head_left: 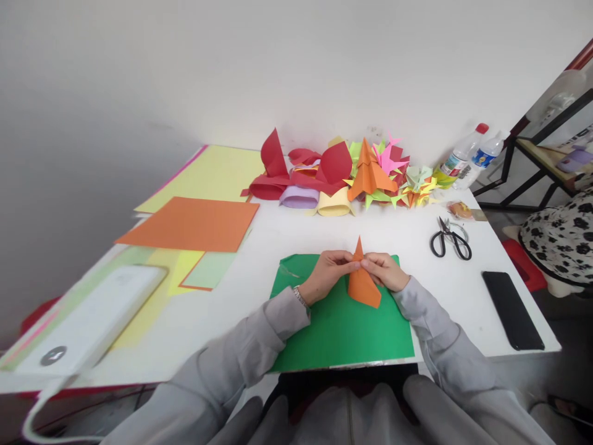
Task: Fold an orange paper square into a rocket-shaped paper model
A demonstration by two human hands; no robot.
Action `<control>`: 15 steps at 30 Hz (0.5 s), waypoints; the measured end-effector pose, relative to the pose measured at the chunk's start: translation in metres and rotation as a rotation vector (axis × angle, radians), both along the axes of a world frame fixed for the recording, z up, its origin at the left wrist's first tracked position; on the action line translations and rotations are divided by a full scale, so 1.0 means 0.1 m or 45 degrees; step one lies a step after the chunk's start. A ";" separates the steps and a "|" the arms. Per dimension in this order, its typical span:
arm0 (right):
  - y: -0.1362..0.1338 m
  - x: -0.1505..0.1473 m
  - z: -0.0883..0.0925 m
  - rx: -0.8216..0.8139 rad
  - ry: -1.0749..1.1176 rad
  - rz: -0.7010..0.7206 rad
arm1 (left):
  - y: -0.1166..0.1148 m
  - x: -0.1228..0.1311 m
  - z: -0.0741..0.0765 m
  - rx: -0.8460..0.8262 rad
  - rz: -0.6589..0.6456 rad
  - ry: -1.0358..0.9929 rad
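Observation:
A folded piece of orange paper [364,289] is held above a green board [343,340] on the white table. It narrows to a point at the far end and widens toward me. My left hand [330,272] pinches its left side between thumb and fingers. From the other side, my right hand [385,271] pinches it too, and the two thumbs nearly meet at its middle. Some of the fingertips are hidden behind the paper.
Orange sheets [189,224] and a white power bank [92,321] with a cable lie left. Folded paper shapes [324,176] crowd the wall. Scissors [449,238], a black phone [512,309] and two bottles [479,157] are on the right.

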State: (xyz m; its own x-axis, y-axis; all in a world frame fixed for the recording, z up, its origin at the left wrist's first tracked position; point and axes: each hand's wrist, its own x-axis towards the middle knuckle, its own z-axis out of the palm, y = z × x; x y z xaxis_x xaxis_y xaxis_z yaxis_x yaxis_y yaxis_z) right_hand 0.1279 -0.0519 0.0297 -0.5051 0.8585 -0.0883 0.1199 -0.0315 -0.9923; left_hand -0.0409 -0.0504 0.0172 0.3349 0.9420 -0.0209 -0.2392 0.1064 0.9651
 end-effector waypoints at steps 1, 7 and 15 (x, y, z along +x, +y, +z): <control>0.00 0.00 0.01 0.003 0.000 0.001 | 0.00 0.00 0.00 0.012 -0.006 0.004; -0.01 0.00 0.01 0.062 0.044 -0.030 | -0.01 0.00 0.01 -0.041 -0.043 -0.028; 0.02 -0.01 -0.03 0.276 -0.119 -0.073 | -0.01 0.01 0.05 -0.120 -0.012 -0.030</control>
